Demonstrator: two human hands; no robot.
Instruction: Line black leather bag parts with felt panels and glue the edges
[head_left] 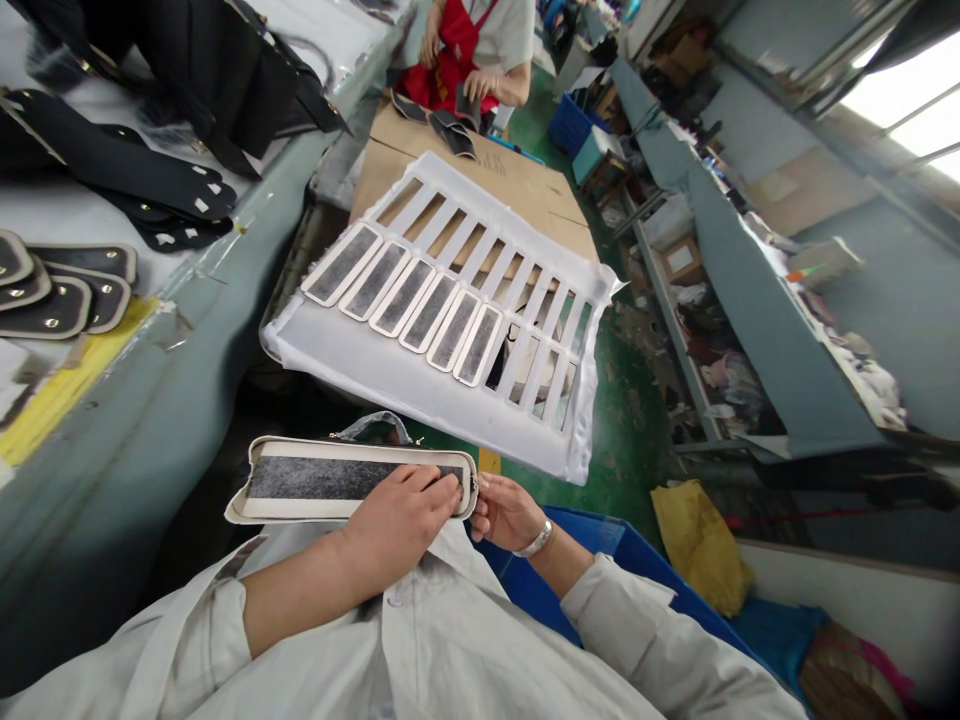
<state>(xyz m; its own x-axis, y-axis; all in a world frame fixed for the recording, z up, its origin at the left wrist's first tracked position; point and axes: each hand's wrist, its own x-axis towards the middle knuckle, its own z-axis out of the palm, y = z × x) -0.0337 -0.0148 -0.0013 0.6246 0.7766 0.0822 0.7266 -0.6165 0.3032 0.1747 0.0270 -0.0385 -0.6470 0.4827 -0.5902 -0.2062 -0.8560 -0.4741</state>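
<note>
A cream handbag (322, 505) lies across my lap with its long underside facing up. A dark grey speckled strip (315, 478) runs along that underside, and a handle (379, 425) sticks out on the far side. My left hand (409, 515) lies over the right part of the strip, its fingers bent and pressed down near the end. At the bag's right end my right hand (510, 512) pinches the rim between thumb and fingers. My left fingertips hide part of that corner.
Ahead stands a white slotted rack (390, 365) with several cream-edged dark panels (409, 297) in a row. Cardboard (502, 175) lies behind it, near a person in a red apron (457, 50). Black strap pieces (127, 170) cover the left bench; a blue bin (615, 540) is right.
</note>
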